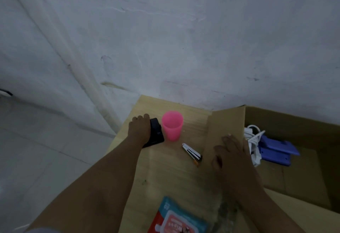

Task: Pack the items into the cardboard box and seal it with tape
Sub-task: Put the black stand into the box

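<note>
Scuffed white wall fills most of what we see, with pale floor tiles to the left and a light wooden table pushed up against the wall.

The cardboard box stands open on the right side of the table, its left flap folded out over the wood. We judge the packing partly done: a coiled white cable and a flat blue item lie inside. Four things wait outside the box: a pink cup, a black device just beside it, a small stapler-like tool, and a pack of wipes at the near edge.

Our left hand lies over the black device, fingers curled over its far end in a grasp. Our right hand rests on the flap with its fingers relaxed, holding nothing.

Sealing is not begun, and we see no tape anywhere.
</note>
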### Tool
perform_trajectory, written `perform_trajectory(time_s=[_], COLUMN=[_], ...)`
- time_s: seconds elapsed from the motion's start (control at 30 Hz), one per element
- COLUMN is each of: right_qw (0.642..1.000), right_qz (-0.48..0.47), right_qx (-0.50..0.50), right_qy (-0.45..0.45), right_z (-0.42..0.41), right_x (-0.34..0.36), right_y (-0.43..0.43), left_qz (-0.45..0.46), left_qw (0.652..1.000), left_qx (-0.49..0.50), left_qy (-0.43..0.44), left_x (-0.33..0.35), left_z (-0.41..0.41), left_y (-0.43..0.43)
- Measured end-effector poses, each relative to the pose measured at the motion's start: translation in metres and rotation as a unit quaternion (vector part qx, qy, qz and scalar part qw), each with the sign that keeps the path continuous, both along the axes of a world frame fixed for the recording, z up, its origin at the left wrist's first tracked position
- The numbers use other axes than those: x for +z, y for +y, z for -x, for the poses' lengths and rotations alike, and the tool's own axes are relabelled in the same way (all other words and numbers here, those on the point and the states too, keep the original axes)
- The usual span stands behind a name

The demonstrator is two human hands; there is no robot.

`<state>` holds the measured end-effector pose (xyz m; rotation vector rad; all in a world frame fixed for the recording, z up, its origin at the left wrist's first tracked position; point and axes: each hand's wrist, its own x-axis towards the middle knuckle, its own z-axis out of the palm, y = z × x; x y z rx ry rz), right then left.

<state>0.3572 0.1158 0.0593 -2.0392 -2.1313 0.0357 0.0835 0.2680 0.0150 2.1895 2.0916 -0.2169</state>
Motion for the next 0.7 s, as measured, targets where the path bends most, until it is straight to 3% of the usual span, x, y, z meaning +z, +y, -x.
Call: perform_trajectory(time_s=[0.13, 0.4, 0.53, 0.7], right_qw=[1.0, 0.999, 0.993, 0.956], right_qz=[0.003, 0.03, 0.022, -0.022], right_qx=[0.002, 0.002, 0.005, -0.017], right_qy=[-0.005, 0.03, 0.117, 0.291], right_z=[-0.001, 0.002, -0.001, 0.003], right_x=[0.0, 0.009, 0.015, 0.043], right_y=[-0.002, -0.004, -0.005, -0.015], left_qz=[-0.013, -0.148, -0.201, -0.215], left_qw=[1.0, 0.971, 0.964, 0.961], left_qx=[0.026, 0.103, 0.062, -0.015], left_qy=[-0.01, -0.155, -0.162, -0.172], left_x=[-0.004, 0.042, 0.084, 0.129], left_z=[0.016, 0.055, 0.047, 0.004], left_y=[-0.017, -0.044, -0.062, -0.088])
